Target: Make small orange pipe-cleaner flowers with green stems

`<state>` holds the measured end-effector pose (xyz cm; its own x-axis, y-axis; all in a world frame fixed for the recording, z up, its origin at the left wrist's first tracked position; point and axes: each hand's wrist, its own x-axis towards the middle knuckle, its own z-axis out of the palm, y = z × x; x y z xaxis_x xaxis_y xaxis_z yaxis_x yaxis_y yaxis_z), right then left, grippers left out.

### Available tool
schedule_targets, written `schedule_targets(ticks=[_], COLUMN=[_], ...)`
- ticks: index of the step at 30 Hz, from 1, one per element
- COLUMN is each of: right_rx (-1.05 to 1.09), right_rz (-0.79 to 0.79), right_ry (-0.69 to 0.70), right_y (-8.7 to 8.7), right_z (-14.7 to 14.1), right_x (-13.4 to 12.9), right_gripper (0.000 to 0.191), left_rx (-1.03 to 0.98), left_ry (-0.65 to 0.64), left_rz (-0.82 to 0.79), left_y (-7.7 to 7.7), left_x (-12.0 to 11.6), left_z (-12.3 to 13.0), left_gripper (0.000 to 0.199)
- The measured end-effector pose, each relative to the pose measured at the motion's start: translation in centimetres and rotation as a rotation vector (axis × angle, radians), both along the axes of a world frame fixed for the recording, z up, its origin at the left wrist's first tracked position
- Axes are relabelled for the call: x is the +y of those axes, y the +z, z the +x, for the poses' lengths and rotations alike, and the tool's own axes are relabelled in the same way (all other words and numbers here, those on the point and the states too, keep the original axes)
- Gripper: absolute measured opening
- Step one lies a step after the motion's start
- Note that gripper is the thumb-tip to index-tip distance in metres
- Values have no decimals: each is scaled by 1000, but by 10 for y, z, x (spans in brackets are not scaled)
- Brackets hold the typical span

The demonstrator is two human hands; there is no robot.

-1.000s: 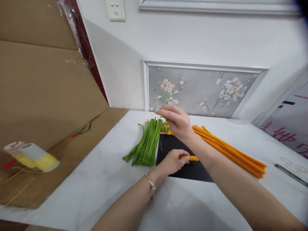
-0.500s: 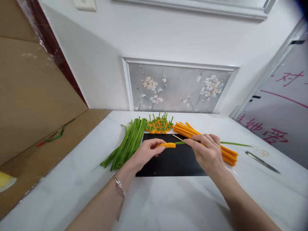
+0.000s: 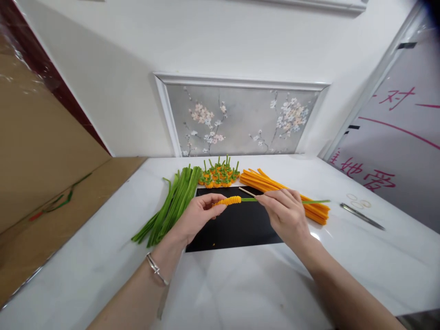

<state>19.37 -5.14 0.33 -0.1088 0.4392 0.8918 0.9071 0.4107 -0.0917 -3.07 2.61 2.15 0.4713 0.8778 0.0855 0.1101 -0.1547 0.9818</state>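
My left hand (image 3: 202,211) pinches an orange coil (image 3: 231,200) of wound pipe cleaner above a black mat (image 3: 233,229). A green pipe cleaner (image 3: 248,200) runs from the coil's right end to my right hand (image 3: 285,211). The fingers of that hand are closed on it, and its tail sticks out on the far side of the hand. A thin pale stick (image 3: 246,191) also projects from the right hand's fingertips. How deep the green piece sits inside the coil is hidden.
Green pipe cleaners (image 3: 175,201) lie bundled left of the mat, orange ones (image 3: 263,181) at the right. Behind stand several small orange pieces with green stems (image 3: 220,173). Tweezers (image 3: 362,216) and thin rings (image 3: 359,201) lie farther right. A wall (image 3: 113,91) rises behind.
The green pipe cleaner has shifted left toward the coil, with less of its tail showing right of my right hand. The whole view has swung slightly to the right.
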Motion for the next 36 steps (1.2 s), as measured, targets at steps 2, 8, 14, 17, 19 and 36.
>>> schedule_targets(ticks=[2, 8, 14, 17, 19, 36], right_rx=[-9, -40, -41, -18, 4, -136], right_rz=[-12, -17, -38, -69, -101, -341], right_ry=[0, 11, 54, 103, 126, 109], right_y=[1, -1, -4, -5, -5, -13], right_z=[-1, -2, -2, -6, -9, 21], right_x=[-1, -1, 1, 1, 1, 8], right_gripper=[19, 21, 18, 16, 14, 19], left_rx=[20, 51, 98, 124, 132, 212], left_ry=[-7, -32, -13, -9, -17, -50], left_rz=[11, 55, 126, 158, 181, 278], left_y=[-1, -2, 1, 0, 0, -6], left_x=[-1, -3, -5, -7, -8, -11], left_z=[1, 2, 5, 7, 9, 11], left_gripper=[28, 25, 22, 21, 20, 19])
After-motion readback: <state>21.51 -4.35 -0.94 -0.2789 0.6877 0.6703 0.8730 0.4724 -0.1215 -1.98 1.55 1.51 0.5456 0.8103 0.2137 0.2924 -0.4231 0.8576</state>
